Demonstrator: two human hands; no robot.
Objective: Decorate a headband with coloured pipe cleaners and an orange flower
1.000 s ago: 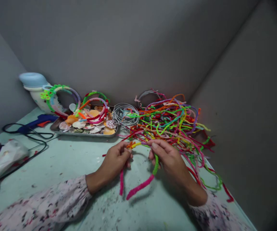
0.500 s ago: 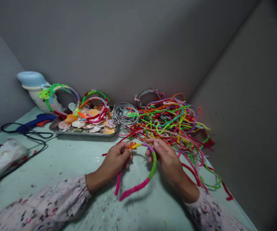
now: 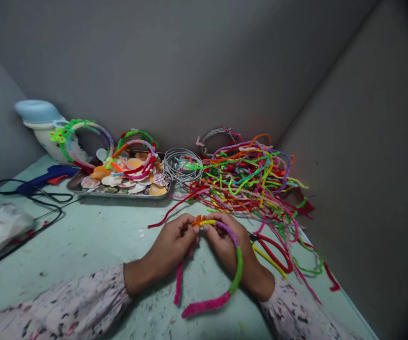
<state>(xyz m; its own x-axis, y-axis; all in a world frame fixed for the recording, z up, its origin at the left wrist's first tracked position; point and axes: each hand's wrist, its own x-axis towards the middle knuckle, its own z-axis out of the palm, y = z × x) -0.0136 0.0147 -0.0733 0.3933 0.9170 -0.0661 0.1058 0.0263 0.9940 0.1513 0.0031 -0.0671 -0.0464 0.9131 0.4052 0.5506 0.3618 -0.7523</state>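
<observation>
Between my hands is a curved headband [image 3: 238, 264] wrapped in pipe cleaner, with purple, green and pink sections and a yellow stretch near an orange looped piece [image 3: 199, 220]. My left hand [image 3: 175, 241] pinches the band at the left of the orange piece, and a pink end hangs below it. My right hand [image 3: 230, 245] grips the yellow part close beside the orange piece, thumb and fingers closed. The band's coloured arc passes over the back of this hand, its thick pink end pointing toward the left. The fingertips hide part of the band.
Red-handled scissors [image 3: 278, 255] lie beside my right wrist. Behind them spreads a heap of pipe cleaners [image 3: 250, 170], next to coiled wire [image 3: 182, 165]. A metal tray [image 3: 119, 194] holds shells and finished bands. At left are a blue glue gun [image 3: 44, 179], its cord, and a bottle [image 3: 41, 123].
My right hand has moved left along the band, from the purple part to the yellow part by the orange piece. The scissors have come into fuller view.
</observation>
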